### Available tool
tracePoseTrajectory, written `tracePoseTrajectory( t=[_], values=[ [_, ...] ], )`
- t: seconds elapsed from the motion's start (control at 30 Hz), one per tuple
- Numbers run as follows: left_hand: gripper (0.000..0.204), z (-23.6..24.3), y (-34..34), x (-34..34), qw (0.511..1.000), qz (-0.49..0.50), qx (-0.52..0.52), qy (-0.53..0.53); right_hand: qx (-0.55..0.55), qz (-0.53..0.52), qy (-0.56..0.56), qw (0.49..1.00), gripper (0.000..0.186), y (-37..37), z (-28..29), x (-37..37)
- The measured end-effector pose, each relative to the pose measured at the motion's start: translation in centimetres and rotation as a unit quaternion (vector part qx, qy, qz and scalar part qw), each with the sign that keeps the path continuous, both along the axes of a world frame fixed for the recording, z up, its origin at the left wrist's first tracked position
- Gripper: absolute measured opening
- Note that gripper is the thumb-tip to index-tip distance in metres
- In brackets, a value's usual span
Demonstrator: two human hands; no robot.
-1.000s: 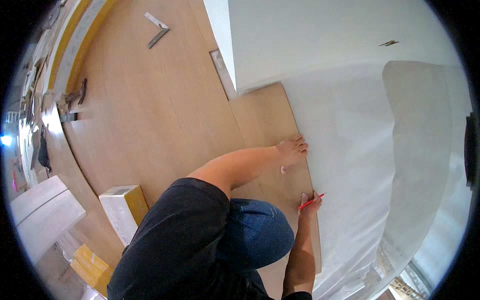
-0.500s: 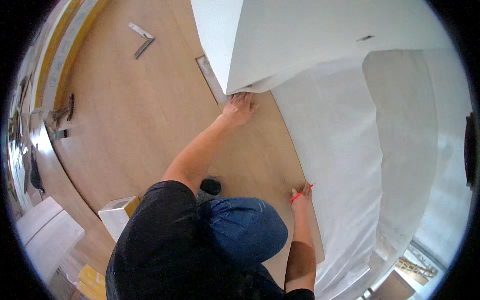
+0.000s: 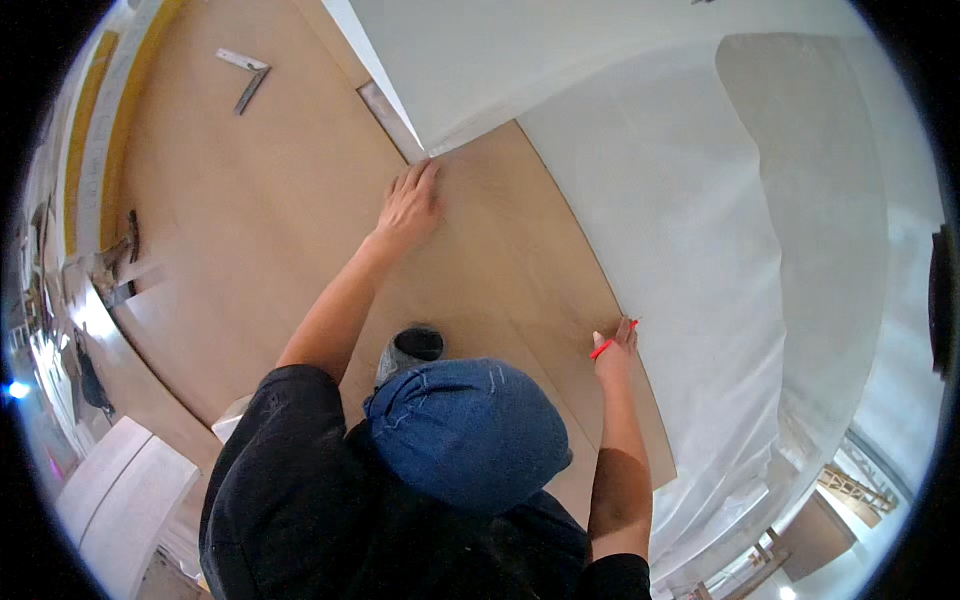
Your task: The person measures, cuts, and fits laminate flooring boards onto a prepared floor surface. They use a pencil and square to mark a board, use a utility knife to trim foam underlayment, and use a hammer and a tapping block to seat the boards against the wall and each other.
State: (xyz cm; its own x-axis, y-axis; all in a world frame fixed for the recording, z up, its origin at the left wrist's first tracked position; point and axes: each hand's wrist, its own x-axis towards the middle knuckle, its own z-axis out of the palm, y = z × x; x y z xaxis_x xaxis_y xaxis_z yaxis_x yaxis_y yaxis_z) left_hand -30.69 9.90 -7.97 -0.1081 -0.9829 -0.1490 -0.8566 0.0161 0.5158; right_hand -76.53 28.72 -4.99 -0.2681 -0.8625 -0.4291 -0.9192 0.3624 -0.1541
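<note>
Wood-look floor planks (image 3: 290,200) spread beneath me, and their right edge meets a white underlay sheet (image 3: 660,230). My left hand (image 3: 408,200) lies flat on the planks, fingers stretched toward the foot of a white wall corner (image 3: 425,140). Just left of that corner, a narrow gap (image 3: 390,115) shows in the flooring. My right hand (image 3: 619,345) rests on the plank edge beside the underlay. Its fingers are closed around a thin red pencil (image 3: 601,350), whose other end shows past the fingertips.
A metal try square (image 3: 252,78) lies on the planks at the far left. A hammer (image 3: 132,237) is near the left rim, by a long white-and-yellow carton (image 3: 100,150). White boxes (image 3: 130,490) stand at the lower left. My bent knee (image 3: 470,435) is between my arms.
My left hand has drawn back from the wall's foot and now lies just short of the corner. The right hand stays at the plank edge with the pencil. The whole view has shifted.
</note>
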Motion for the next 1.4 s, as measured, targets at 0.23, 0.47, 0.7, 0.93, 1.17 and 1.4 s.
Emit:
tracePoseTrajectory(
  t=[0.23,0.47,0.7,0.93,1.17,1.4],
  values=[
    [0.076,5.1,22.3,14.4,0.955,-0.036,0.195,-0.221,-0.03,0.048,-0.007,0.998,0.08,-0.2,-2.7,-0.6],
    [0.082,2.9,42.6,21.2,0.939,-0.029,0.287,-0.189,0.033,0.068,-0.018,0.997,0.08,-0.8,-1.9,-0.9],
    [0.068,5.6,39.3,20.4,0.936,-0.039,0.305,-0.172,0.123,0.014,0.011,0.992,0.088,-1.9,-0.5,-0.7],
    [0.073,1.6,41.9,20.2,0.949,-0.034,0.239,-0.205,-0.001,0.146,0.042,0.988,0.062,3.7,5.9,8.0],
    [0.055,3.8,36.0,24.2,0.915,-0.08,0.38,-0.107,0.028,0.341,-0.041,0.939,0.048,0.5,7.6,23.5],
    [0.046,2.8,27.9,43.2,0.955,0.23,0.173,-0.075,0.057,0.396,-0.156,0.903,0.037,-5.1,1.0,36.8]
  ],
)
